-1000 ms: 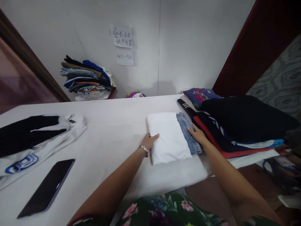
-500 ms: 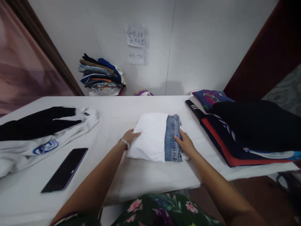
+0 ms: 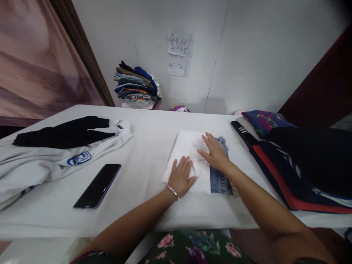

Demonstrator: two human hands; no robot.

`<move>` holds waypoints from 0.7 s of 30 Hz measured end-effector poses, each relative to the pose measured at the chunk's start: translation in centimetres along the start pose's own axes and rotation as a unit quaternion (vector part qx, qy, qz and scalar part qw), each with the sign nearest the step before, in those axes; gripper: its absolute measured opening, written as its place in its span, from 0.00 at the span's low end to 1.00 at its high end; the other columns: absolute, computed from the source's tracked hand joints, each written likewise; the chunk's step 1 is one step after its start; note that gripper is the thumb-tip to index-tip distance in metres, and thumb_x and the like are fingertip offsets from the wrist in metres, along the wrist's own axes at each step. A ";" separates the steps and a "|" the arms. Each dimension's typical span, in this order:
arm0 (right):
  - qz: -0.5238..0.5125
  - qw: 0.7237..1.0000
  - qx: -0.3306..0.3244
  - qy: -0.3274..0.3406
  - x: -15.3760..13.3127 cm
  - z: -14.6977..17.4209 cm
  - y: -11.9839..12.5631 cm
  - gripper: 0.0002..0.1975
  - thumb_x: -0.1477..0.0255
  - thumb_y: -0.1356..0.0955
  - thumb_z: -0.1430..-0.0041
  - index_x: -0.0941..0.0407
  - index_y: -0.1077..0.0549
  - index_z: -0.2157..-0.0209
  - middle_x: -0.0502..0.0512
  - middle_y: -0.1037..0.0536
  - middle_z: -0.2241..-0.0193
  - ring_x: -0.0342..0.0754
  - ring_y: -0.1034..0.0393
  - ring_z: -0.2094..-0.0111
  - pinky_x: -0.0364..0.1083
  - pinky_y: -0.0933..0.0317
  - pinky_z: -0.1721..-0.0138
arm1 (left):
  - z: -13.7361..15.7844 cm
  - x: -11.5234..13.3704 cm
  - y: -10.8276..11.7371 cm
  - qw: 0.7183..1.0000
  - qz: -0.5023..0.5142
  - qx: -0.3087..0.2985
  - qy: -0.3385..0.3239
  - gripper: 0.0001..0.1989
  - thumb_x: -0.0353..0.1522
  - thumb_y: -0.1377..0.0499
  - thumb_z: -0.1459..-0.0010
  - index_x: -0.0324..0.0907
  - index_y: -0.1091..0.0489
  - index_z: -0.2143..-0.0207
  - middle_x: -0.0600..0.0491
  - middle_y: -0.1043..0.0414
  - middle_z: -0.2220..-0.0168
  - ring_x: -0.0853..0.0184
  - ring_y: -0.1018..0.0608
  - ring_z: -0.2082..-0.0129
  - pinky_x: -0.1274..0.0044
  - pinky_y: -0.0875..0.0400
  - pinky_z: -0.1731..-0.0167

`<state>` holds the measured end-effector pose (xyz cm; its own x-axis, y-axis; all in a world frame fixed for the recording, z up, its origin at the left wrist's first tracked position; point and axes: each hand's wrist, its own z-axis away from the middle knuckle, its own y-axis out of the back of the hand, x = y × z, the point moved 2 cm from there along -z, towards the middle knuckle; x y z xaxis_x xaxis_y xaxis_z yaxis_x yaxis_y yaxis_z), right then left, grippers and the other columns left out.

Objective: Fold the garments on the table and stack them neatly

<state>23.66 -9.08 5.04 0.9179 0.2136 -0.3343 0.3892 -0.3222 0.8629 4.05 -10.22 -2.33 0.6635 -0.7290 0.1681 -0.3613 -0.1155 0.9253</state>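
Folded white-and-denim garment flat on white tabletop.
Left hand: fingers splayed on its white part, gripping nothing. Right hand: unclenched, fingers extended over white and denim. Forearms angle inward.

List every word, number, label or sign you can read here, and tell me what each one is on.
"叠长袖 秋冬外套": handwritten on the upper paper sheet on the wall, slightly blurred.
"45-50": handwritten on the lower paper sheet.
Blue logo on the white top at left: lettering too blurred to read.
Collar label on that top: too small to read.
Folded white-and-denim clothing: no text visible.
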 end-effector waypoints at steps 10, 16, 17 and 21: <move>0.138 0.962 -0.199 -0.124 5.5 -6.6 -6.9 0.30 0.54 0.46 0.34 0.58 0.38 0.39 0.63 0.38 0.38 0.58 0.47 0.36 0.59 0.54 0.39 | 1.2 1.2 0.1 0.994 0.008 -0.035 -0.103 0.28 0.45 0.54 0.34 0.39 0.42 0.38 0.48 0.41 0.36 0.59 0.43 0.34 0.58 0.53 0.35; 0.143 0.964 -0.186 -0.125 6.0 -6.2 -7.3 0.30 0.53 0.46 0.34 0.56 0.37 0.40 0.62 0.38 0.38 0.57 0.47 0.36 0.57 0.54 0.39 | 1.3 1.9 0.2 0.989 0.071 -0.035 -0.123 0.25 0.40 0.50 0.36 0.40 0.40 0.39 0.45 0.38 0.38 0.56 0.39 0.36 0.58 0.51 0.35; 0.143 0.964 -0.185 -0.125 6.0 -6.2 -7.3 0.30 0.53 0.46 0.34 0.56 0.37 0.40 0.61 0.37 0.38 0.57 0.47 0.37 0.57 0.54 0.39 | 1.3 2.1 0.2 0.986 0.090 -0.037 -0.136 0.25 0.39 0.49 0.37 0.40 0.40 0.39 0.45 0.38 0.38 0.56 0.38 0.37 0.58 0.50 0.36; 0.136 0.966 -0.181 -0.127 6.2 -6.2 -7.4 0.30 0.54 0.46 0.34 0.56 0.36 0.40 0.61 0.37 0.38 0.58 0.47 0.36 0.58 0.54 0.39 | 0.9 2.1 0.5 0.964 0.197 -0.025 -0.177 0.19 0.34 0.47 0.39 0.43 0.34 0.46 0.48 0.29 0.44 0.60 0.29 0.43 0.61 0.42 0.40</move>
<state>26.02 0.38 -1.01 0.9896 -0.0813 -0.1183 0.1202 0.0190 0.9926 4.65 -12.38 -1.81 0.2134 -0.8950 0.3916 -0.5016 0.2436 0.8301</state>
